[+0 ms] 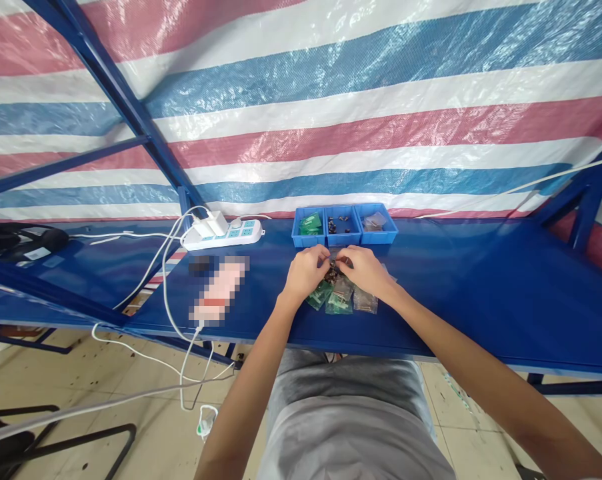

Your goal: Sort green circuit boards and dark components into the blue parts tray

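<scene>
My left hand (307, 270) and my right hand (361, 268) meet over a small pile on the blue table, fingertips pinched close together. Whatever sits between the fingertips is too small to name. Beneath them lie small dark metallic parts (332, 275), partly hidden by my fingers. Nearer me are green packets (339, 305) and a clear plastic bag (365, 301) with thin pieces inside. Just beyond my hands stand three blue bins: the left bin (309, 242) holds green packets, the middle bin (344, 238) dark small parts, the right bin (379, 237) clear bags.
A white power strip (224, 235) with plugged-in chargers stands at the back left. White cables (167, 280) loop over the table's front edge. A blurred pink, phone-shaped thing (219, 291) lies left of my hands. Blue metal posts (145, 127) frame the left side.
</scene>
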Action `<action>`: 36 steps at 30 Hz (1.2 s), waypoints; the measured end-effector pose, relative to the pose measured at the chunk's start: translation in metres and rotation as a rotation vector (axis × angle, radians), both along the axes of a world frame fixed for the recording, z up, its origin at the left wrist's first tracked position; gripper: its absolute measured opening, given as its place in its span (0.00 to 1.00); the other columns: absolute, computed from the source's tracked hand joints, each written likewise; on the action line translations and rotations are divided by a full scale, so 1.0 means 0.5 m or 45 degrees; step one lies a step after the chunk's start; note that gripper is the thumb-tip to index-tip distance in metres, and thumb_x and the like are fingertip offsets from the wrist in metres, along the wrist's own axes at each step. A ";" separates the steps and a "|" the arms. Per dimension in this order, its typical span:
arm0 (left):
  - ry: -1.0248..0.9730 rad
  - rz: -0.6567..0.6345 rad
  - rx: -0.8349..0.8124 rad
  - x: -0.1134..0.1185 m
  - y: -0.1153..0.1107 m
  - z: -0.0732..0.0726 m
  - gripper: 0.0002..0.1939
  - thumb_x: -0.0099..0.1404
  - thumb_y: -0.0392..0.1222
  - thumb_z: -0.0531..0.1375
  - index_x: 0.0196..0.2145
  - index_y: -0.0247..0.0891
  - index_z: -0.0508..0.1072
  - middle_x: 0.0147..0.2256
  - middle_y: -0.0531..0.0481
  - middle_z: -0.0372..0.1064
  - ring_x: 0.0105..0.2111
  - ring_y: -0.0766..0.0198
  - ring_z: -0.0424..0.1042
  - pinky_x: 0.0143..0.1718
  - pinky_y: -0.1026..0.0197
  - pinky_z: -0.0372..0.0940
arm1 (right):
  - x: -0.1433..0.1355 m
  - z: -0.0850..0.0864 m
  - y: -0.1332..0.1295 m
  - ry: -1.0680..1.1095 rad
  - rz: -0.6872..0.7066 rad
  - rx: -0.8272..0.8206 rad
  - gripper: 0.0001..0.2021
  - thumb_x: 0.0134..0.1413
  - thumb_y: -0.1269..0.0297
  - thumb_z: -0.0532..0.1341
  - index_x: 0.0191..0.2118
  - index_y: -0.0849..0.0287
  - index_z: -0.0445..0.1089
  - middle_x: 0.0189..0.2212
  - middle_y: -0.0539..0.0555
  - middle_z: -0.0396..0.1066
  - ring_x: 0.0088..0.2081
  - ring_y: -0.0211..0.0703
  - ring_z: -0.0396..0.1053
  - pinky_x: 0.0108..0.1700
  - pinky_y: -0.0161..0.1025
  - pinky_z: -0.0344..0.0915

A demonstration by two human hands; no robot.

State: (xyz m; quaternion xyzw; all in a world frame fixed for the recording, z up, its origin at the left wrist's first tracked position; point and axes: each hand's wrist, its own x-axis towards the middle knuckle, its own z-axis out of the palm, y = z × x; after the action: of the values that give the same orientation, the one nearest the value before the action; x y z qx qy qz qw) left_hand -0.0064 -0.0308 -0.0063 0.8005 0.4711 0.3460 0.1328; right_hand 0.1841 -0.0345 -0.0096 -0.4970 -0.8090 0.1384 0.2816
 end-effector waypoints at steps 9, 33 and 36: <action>-0.228 -0.080 0.074 0.006 -0.008 0.014 0.05 0.71 0.41 0.58 0.41 0.40 0.74 0.37 0.51 0.76 0.34 0.65 0.75 0.33 0.65 0.67 | -0.011 0.017 -0.014 0.465 0.020 -0.166 0.09 0.61 0.60 0.60 0.39 0.53 0.78 0.39 0.53 0.80 0.40 0.49 0.76 0.41 0.41 0.68; -0.021 -0.009 0.229 0.008 -0.009 0.006 0.12 0.75 0.46 0.55 0.43 0.39 0.76 0.39 0.46 0.76 0.42 0.59 0.74 0.43 0.60 0.68 | -0.010 0.027 -0.022 0.473 -0.008 -0.026 0.09 0.62 0.59 0.59 0.39 0.53 0.76 0.39 0.54 0.79 0.39 0.50 0.75 0.36 0.40 0.65; 0.002 -0.020 0.202 0.008 -0.011 0.007 0.13 0.76 0.45 0.53 0.42 0.39 0.76 0.38 0.47 0.75 0.41 0.60 0.73 0.43 0.60 0.67 | -0.012 0.030 -0.025 0.450 -0.008 -0.001 0.09 0.63 0.59 0.59 0.37 0.54 0.75 0.36 0.54 0.79 0.37 0.48 0.75 0.37 0.41 0.66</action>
State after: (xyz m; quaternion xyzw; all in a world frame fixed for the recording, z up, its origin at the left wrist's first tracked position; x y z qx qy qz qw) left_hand -0.0023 -0.0363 -0.0026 0.8124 0.4360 0.3805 0.0712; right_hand 0.1779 -0.0469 0.0054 -0.4676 -0.7454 0.2231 0.4195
